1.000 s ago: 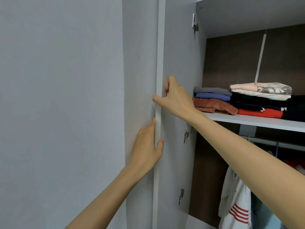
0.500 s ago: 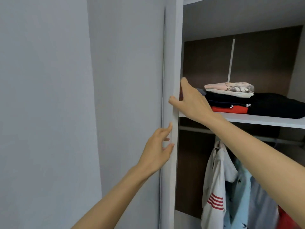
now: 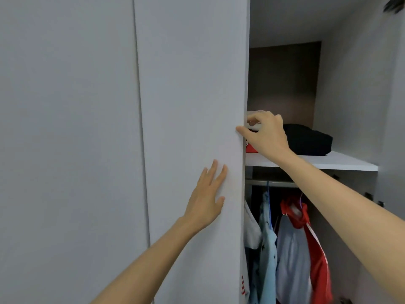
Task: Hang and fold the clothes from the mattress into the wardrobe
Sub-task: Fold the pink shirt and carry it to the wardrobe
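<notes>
1. The left hand (image 3: 208,194) lies flat on the face of the door (image 3: 190,84), fingers straight and a little spread, holding nothing.
2. The right hand (image 3: 265,134) pinches the door's free edge, with the thumb on the front face and the fingers curled round behind it.
3. The clothes sit inside the wardrobe (image 3: 355,95). A folded black pile (image 3: 306,139) rests on the shelf (image 3: 341,163) just beyond the right knuckles. A red folded piece (image 3: 251,149) lies beneath the right fingers. Shirts hang from the rail (image 3: 271,183) below the right wrist. The mattress is out of view.
4. The step looks like shutting the door.
   - Let the flat left palm do the pushing.
   - Slip the right fingers off the edge before it meets the frame, or they may get nipped.
   - The white shirt (image 3: 252,233) hangs nearest the edge, below the right fingers, so check that it is not trapped.
5. No brand, label or writing can be read.
</notes>
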Demonstrator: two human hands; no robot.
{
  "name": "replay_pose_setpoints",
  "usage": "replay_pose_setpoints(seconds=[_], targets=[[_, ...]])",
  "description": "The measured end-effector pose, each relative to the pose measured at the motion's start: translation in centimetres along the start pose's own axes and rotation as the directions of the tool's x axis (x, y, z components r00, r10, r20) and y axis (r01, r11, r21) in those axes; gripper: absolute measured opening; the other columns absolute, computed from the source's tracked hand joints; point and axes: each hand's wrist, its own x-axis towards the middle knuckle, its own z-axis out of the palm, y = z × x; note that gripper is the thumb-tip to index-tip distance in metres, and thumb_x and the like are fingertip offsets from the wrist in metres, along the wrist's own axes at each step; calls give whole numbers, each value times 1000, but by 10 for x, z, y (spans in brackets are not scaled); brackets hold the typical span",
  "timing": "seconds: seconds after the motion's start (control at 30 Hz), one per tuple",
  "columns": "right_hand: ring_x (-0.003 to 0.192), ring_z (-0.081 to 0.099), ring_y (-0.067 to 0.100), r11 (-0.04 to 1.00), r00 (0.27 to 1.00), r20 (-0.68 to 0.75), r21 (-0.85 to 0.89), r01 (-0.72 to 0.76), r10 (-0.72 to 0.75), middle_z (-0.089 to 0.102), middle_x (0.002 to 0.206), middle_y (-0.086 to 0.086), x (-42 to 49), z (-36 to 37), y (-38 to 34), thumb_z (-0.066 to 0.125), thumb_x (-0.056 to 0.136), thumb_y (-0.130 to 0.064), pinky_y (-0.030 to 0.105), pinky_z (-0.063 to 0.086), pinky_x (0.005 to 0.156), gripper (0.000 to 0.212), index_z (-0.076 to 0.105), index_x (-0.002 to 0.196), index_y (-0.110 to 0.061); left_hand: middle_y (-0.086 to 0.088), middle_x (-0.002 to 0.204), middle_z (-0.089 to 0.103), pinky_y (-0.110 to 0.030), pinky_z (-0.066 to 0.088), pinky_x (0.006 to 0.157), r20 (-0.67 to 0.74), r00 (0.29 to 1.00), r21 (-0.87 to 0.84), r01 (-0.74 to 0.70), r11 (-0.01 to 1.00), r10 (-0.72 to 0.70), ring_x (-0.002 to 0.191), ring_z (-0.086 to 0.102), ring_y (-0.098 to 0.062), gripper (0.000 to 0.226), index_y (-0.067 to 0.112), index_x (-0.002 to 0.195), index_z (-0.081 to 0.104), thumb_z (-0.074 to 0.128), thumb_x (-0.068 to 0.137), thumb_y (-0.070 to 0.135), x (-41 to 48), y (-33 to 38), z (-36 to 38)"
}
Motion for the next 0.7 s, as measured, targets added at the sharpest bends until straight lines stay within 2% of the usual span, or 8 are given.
replay_pose_setpoints(seconds=[0.1,0.17,0.23,0.33,0.43,0.57,0.63,0.7], targets=[[108,50,14,999,999,-32,43,-29,31,64,101,-12,22,9,36,69,82,-45,35,40,85,30,69,106,-28,18,154,-24,-16,12,107,-94,995,50,-33,998,37,145,-7,-12,82,45,144,-13,48,96,17,26,-8,36],[107,54,14,996,999,-14,77,-39,41,66,104,-13,36,16,53,70,79,-46,45,45,92,29,70,105,-31,15,154,-22,-14,22,102,-135,989,98,-38,994,51,143,-2,-15,83,44,144,-13,49,95,19,42,-12,51],[104,56,13,994,998,12,92,-55,54,68,107,-11,47,20,67,70,80,-44,50,47,92,29,72,106,-31,8,158,-12,-22,35,101,-146,988,176,-25,984,51,139,6,-21,85,41,147,-10,53,93,22,57,-18,64],[84,57,6,988,993,84,116,-97,88,68,103,-8,62,24,83,70,84,-35,47,51,90,29,71,112,-26,-2,160,5,-38,42,98,-135,991,274,16,962,22,129,20,-25,88,35,150,1,62,87,24,76,-24,76],[88,58,11,978,981,141,146,-152,132,64,93,-11,72,31,96,69,85,-33,50,46,96,29,70,113,-28,-6,158,16,-41,44,95,-131,991,285,31,958,7,124,24,-26,90,31,150,10,68,82,22,88,-29,85],[98,54,13,973,974,127,109,-204,189,60,89,-16,80,42,106,66,87,-37,50,37,103,28,68,115,-33,-5,159,10,-42,40,99,-116,993,281,40,959,-8,127,22,-27,87,31,151,10,65,84,23,99,-33,94],[97,51,11,972,971,127,91,-217,205,61,93,-14,82,45,108,63,89,-37,46,34,105,29,66,118,-33,-2,160,-2,-41,32,107,-91,995,276,55,960,-31,132,14,-25,82,33,151,2,56,90,26,103,-32,96],[94,53,12,967,967,144,113,-228,211,64,96,-8,83,48,107,63,90,-33,43,39,101,30,65,120,-28,1,159,-13,-38,25,111,-54,997,265,73,961,-61,136,7,-24,79,35,150,-7,49,94,29,106,-29,95]])
